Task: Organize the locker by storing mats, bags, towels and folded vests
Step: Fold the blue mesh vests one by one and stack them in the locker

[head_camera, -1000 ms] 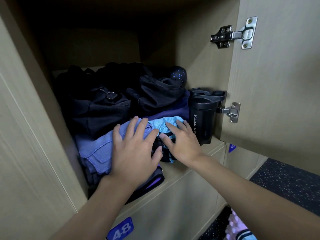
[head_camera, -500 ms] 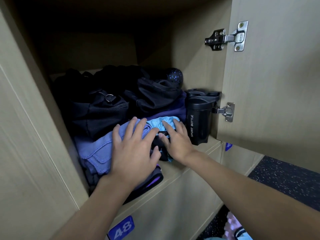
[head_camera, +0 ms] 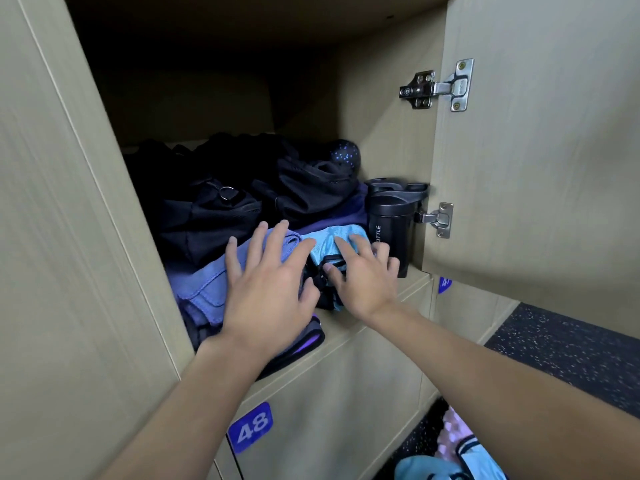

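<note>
While left hand [head_camera: 270, 292] covers purple fabric [head_camera: 204, 289], bottle [head_camera: 394, 216] lettering partly hidden

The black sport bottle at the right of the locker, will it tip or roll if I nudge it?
The black sport bottle stands upright and tall, so a high push might tip it; the locker wall close beside it would likely catch it. Round-bodied, it could roll once down.

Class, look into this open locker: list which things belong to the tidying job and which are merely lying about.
Job in hand: left hand, right hand, folded purple-blue cloth, folded light-blue vest, black bag with ring, black mesh bag, locker.

Lying about: black sport bottle, speckled ball, door hinges, number plate 48.
</note>
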`<state>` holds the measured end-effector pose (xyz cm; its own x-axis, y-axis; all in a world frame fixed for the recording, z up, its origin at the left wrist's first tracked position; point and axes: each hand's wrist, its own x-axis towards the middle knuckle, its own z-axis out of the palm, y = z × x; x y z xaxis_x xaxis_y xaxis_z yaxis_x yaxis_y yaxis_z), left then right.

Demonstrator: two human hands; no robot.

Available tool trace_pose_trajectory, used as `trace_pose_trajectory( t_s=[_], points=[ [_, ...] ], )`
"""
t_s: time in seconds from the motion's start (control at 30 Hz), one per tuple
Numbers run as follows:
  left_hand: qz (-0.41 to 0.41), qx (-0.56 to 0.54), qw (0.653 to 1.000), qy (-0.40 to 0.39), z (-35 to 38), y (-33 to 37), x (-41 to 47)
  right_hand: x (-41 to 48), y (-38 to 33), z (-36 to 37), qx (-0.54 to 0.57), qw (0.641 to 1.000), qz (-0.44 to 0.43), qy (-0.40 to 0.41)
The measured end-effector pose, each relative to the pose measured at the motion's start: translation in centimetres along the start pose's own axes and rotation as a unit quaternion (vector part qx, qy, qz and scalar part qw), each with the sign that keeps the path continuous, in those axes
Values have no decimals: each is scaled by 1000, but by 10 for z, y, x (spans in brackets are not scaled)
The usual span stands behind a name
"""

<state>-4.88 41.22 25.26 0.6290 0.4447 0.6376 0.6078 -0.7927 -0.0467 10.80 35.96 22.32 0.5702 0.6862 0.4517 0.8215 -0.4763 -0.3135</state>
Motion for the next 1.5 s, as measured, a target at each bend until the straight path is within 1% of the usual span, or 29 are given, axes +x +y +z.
trace_pose_trajectory(
  t_s=[0.13,0.2,0.33,0.47,0.57,0.67,0.77,0.87,1.0,1.1,1.2,1.27,1.33,1.5],
  points=[
    [7,5,1000,-13,-3,-2,-7,11,1,10,110,992,-2,-61],
    [3,-1,1000,-24,-5,-4,-10,16,3,12,127,989,-1,-77],
    [-1,-14,999,-30,-10,-4,-10,17,5,7,123,991,-5,-52],
    [17,-23,1000,-6,-16,2,-14,5,8,2,122,992,1,-36],
    [32,-27,999,27,-23,7,-19,-4,7,-7,137,990,1,-24],
    [40,-56,997,22,-34,15,-27,-18,5,-21,151,988,-3,-11],
    [54,-111,992,-26,-37,30,-44,-50,13,-29,162,987,-5,-7],
    [66,-158,978,-121,-30,50,-69,-97,34,-30,170,985,9,-36],
    [71,-188,953,-225,-13,76,-107,-161,70,-26,174,982,47,-62],
    [66,-183,933,-302,8,87,-139,-214,92,-14,192,973,81,-96],
    [55,-157,922,-351,32,88,-174,-265,105,9,198,964,102,-144],
    [48,-142,916,-373,45,78,-198,-292,106,30,203,958,102,-177],
    [33,-136,917,-374,57,57,-219,-308,99,52,199,953,97,-204],
    [-80,-128,926,-346,80,1,-262,-308,52,103,236,937,81,-244]
  ],
)
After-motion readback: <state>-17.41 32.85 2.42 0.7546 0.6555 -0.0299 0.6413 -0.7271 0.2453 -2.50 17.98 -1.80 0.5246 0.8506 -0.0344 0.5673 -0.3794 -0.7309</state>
